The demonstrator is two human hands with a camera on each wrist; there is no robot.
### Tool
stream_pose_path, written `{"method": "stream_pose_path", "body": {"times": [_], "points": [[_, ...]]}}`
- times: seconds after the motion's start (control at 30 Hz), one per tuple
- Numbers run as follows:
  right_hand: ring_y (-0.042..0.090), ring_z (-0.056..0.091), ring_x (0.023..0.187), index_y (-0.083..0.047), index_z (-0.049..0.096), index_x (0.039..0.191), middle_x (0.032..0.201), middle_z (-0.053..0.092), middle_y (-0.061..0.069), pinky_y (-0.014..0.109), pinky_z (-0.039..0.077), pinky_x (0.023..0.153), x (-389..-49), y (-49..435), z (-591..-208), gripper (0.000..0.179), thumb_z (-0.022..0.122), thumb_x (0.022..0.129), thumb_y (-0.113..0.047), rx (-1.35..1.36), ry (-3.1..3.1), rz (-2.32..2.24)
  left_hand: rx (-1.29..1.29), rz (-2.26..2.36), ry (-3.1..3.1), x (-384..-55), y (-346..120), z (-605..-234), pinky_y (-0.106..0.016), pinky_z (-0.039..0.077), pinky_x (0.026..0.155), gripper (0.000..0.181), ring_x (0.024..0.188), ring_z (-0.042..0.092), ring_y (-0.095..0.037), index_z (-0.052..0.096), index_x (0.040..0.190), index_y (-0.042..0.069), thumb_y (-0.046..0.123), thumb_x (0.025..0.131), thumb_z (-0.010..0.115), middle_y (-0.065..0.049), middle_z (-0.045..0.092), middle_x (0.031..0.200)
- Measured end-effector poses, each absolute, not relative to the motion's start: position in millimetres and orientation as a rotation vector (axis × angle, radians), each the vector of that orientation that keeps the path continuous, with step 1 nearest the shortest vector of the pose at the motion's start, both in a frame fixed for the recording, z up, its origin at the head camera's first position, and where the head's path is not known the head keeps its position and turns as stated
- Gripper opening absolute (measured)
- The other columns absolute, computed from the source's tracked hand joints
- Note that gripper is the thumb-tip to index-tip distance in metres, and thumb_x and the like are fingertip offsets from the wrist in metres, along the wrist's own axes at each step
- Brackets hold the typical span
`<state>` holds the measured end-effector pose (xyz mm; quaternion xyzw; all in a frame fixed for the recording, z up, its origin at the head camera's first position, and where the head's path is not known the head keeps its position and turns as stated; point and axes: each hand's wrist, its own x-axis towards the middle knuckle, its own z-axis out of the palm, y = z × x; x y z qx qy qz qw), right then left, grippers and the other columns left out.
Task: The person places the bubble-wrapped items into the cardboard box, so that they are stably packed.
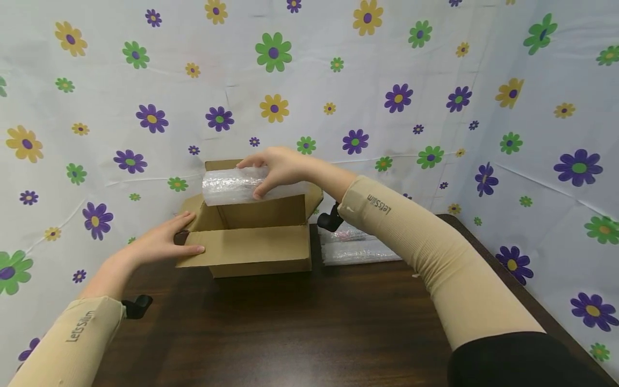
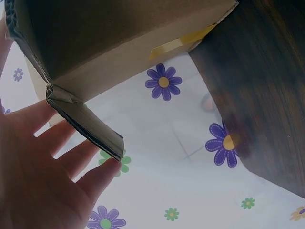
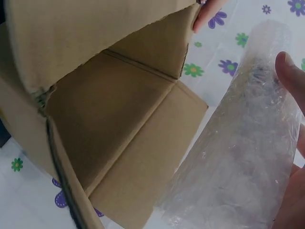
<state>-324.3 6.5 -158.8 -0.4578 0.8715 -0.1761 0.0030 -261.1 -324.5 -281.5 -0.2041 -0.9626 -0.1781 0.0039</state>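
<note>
An open cardboard box point(image 1: 261, 247) stands on the table with its flaps raised or folded outward. Over its opening, my right hand point(image 1: 282, 169) grips a bubble-wrapped cylinder point(image 1: 227, 187) from above, thumb on the near side. The right wrist view shows the clear bubble wrap point(image 3: 238, 143) beside the open box point(image 3: 119, 105); what lies inside the wrap is unclear. At the box's left front corner rests my left hand point(image 1: 162, 242), thumb on the front flap. In the left wrist view, its nearly straight fingers point(image 2: 76, 157) touch a side flap point(image 2: 90, 124).
Bubble-wrapped items point(image 1: 358, 250) lie on the dark wooden table point(image 1: 290, 333), right of the box. A flower-printed cloth point(image 1: 309, 80) hangs behind and at the right. Yellow tape point(image 2: 181, 43) sticks to the box's side.
</note>
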Motion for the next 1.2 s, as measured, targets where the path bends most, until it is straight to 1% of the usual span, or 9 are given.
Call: {"method": "stream_pose_path", "body": {"times": [0.17,0.37,0.5,0.67,0.87,0.9,1.0,1.13,1.2], "points": [[0.017,0.049,0.12,-0.02,0.053,0.141,0.132,0.056,0.007,0.032,0.042,0.098,-336,-4,-162,0.072,0.083,0.076,-0.034,-1.399,2.752,-0.558,-0.63,-0.563,-3.022,-260,-325,-281,-0.068,0.018,0.106,0.099,0.14,0.014,-0.05,0.023,0.151,-0.005,0.05,0.083,0.071,-0.032,0.015,0.154],[0.017,0.046,0.126,-0.021,0.051,0.142,0.14,0.051,0.005,0.032,0.04,0.101,-347,-14,-166,0.074,0.084,0.077,-0.032,-1.28,2.762,-0.598,-0.636,-0.559,-3.013,-260,-326,-282,-0.067,0.018,0.107,0.099,0.14,0.015,-0.051,0.024,0.15,-0.006,0.049,0.083,0.071,-0.032,0.016,0.154],[0.018,0.046,0.128,-0.021,0.051,0.142,0.142,0.051,0.005,0.032,0.04,0.102,-353,-19,-169,0.074,0.084,0.077,-0.031,-1.24,2.768,-0.631,-0.64,-0.567,-3.012,-260,-326,-282,-0.068,0.018,0.106,0.099,0.139,0.016,-0.051,0.024,0.15,-0.006,0.049,0.083,0.072,-0.032,0.016,0.154],[0.019,0.047,0.125,-0.019,0.053,0.14,0.14,0.052,0.005,0.032,0.041,0.101,-362,-24,-175,0.073,0.084,0.076,-0.03,-1.211,2.792,-0.661,-0.636,-0.57,-3.011,-259,-325,-281,-0.067,0.018,0.107,0.099,0.14,0.015,-0.05,0.024,0.15,-0.006,0.049,0.083,0.071,-0.032,0.017,0.154],[0.019,0.049,0.119,-0.019,0.055,0.139,0.132,0.055,0.007,0.033,0.044,0.096,-369,-27,-188,0.071,0.085,0.076,-0.03,-1.137,2.823,-0.651,-0.644,-0.552,-2.999,-260,-323,-283,-0.066,0.019,0.107,0.099,0.14,0.017,-0.05,0.025,0.15,-0.006,0.05,0.083,0.071,-0.031,0.019,0.154],[0.019,0.049,0.119,-0.02,0.055,0.139,0.132,0.054,0.007,0.034,0.044,0.096,-370,-28,-189,0.071,0.084,0.076,-0.031,-1.119,2.826,-0.647,-0.641,-0.557,-2.999,-260,-323,-283,-0.066,0.019,0.107,0.099,0.14,0.017,-0.05,0.025,0.15,-0.006,0.05,0.083,0.071,-0.031,0.019,0.154],[0.02,0.048,0.121,-0.023,0.053,0.14,0.134,0.054,0.006,0.042,0.042,0.099,-372,-30,-192,0.072,0.083,0.076,-0.035,-1.083,2.841,-0.613,-0.633,-0.567,-3.003,-260,-325,-284,-0.066,0.019,0.107,0.099,0.14,0.016,-0.05,0.024,0.15,-0.005,0.05,0.083,0.071,-0.031,0.018,0.154],[0.019,0.048,0.122,-0.026,0.053,0.141,0.135,0.055,0.003,0.052,0.033,0.101,-375,-32,-196,0.072,0.083,0.076,-0.039,-1.048,2.877,-0.568,-0.63,-0.575,-3.005,-260,-326,-284,-0.067,0.019,0.107,0.1,0.14,0.016,-0.051,0.024,0.151,-0.005,0.05,0.083,0.071,-0.032,0.017,0.154],[0.019,0.047,0.123,-0.028,0.053,0.14,0.134,0.055,0.001,0.055,0.029,0.102,-376,-33,-198,0.071,0.083,0.076,-0.039,-1.018,2.889,-0.569,-0.629,-0.572,-3.007,-261,-326,-284,-0.067,0.019,0.107,0.1,0.14,0.016,-0.051,0.023,0.151,-0.004,0.051,0.083,0.071,-0.031,0.017,0.154]]}}
